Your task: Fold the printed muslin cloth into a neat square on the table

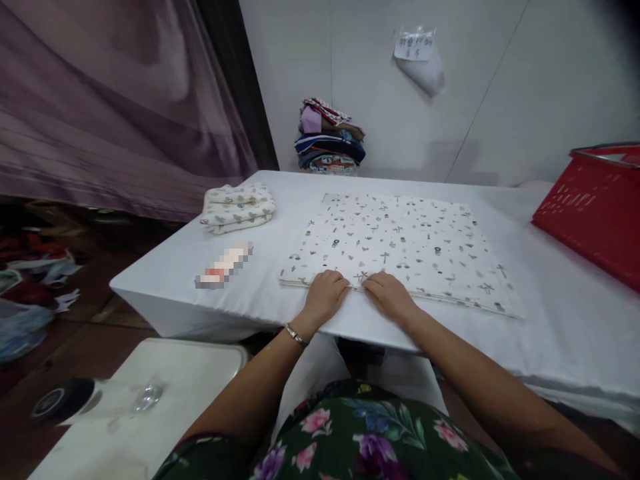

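A white cloth [395, 243] with small printed motifs lies spread flat on the table, its layers visible along the near edge. At the middle of that edge my left hand [326, 293] has its fingers bent over the fabric, a bracelet on its wrist. Just to the right, my right hand [391, 295] grips the same edge, its fingertips a short way from the left ones. Both thumbs are mostly hidden. A folded printed cloth [239, 208] rests at the table's left side.
A white-covered table [270, 300] stretches across the view. On it, a blurred-out small item [225, 267] lies left and a red basket [595, 213] stands right. Folded fabrics [330, 137] are piled against the wall. A white stool-like surface [165, 393] stands lower left.
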Demonstrator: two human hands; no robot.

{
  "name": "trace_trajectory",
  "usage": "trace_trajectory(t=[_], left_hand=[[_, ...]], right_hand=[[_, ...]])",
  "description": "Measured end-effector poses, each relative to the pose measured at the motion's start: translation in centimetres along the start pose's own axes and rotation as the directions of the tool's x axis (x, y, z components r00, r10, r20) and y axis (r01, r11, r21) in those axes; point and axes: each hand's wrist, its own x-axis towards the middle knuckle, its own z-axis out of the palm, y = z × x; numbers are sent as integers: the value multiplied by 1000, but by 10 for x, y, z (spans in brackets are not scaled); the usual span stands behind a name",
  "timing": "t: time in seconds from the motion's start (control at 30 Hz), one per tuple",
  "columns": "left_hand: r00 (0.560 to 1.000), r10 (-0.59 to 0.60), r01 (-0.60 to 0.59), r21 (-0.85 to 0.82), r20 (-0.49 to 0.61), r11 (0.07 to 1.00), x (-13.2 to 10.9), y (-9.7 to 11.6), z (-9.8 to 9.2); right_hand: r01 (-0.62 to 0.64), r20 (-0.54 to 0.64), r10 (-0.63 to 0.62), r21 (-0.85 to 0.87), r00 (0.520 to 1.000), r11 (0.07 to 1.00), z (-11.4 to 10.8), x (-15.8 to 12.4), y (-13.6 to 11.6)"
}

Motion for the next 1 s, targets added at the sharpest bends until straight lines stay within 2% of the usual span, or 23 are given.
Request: trace_trajectory(t=[0.23, 0.4, 0.5, 0.6, 0.87, 1.0], left_hand=[[1000, 10, -10, 34, -17, 999, -2, 2, -2], [995, 94, -94, 5, 30, 996, 7, 7, 0], [995, 97, -96, -36, 26, 995, 13, 7, 4], [995, 98, -98, -67, 0, 993, 14, 5, 7], [996, 85, -88, -83, -31, 993, 11, 5, 8], [996, 81, -83, -83, -35, 993, 11, 5, 9]], right_hand=[[13, 22, -13, -3, 1000, 1000, -1, 2, 0], [-20, 34, 20, -12, 999, 1000, -2, 6, -4], [-18, 49, 18, -4, 999, 1000, -6, 4, -2], [-27, 57, 27, 9, 998, 1000, -16, -10, 9], [-216, -39, 215, -23, 976, 976, -51, -80, 50], [-226, -43, 224, -45, 974, 973, -54, -90, 53]])
